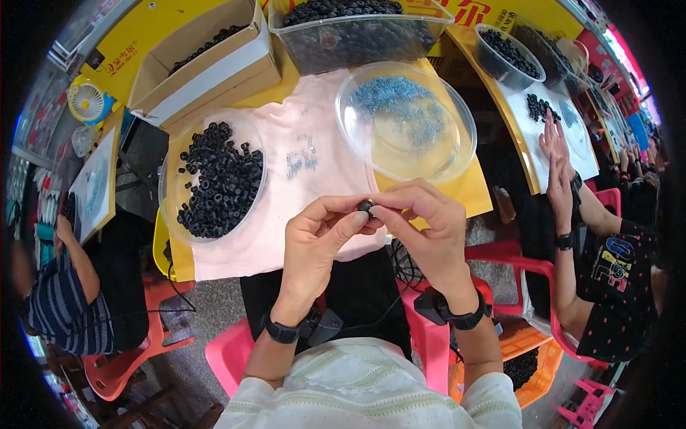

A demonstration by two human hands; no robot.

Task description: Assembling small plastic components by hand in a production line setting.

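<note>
Both hands meet above the near table edge: left hand [318, 232] and right hand [421, 222] jointly pinch one small black ring [365, 206] at the fingertips. Risk: a loosened pinch likely drops the ring past the pink cloth [286, 179] just beyond, onto the lap.

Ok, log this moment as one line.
left hand: pinching small black ring | right hand: pinching same ring | clear dish of black rings: left

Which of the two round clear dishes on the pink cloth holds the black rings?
The left dish, beside the left hand; the right dish holds small blue-grey pieces instead.
</note>
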